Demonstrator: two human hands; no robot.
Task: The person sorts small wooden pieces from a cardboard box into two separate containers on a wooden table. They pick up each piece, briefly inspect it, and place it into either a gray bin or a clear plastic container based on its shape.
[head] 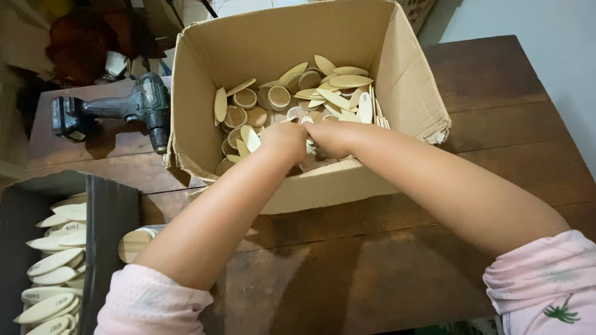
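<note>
An open cardboard box (410,93) stands on a dark wooden table (496,99). It holds several flat oval wooden pieces (347,82) and small round wooden cups (278,97). Both of my hands reach down inside it, side by side. My left hand (284,139) is curled among the pieces near the box's front wall. My right hand (329,134) is beside it, fingers bent down into the pile. What the fingers hold is hidden by the backs of the hands.
A cordless drill (124,107) lies on the table left of the box. A dark box (112,217) at the lower left holds stacked oval wooden pieces (56,260). A round wooden piece (135,243) lies under my left forearm.
</note>
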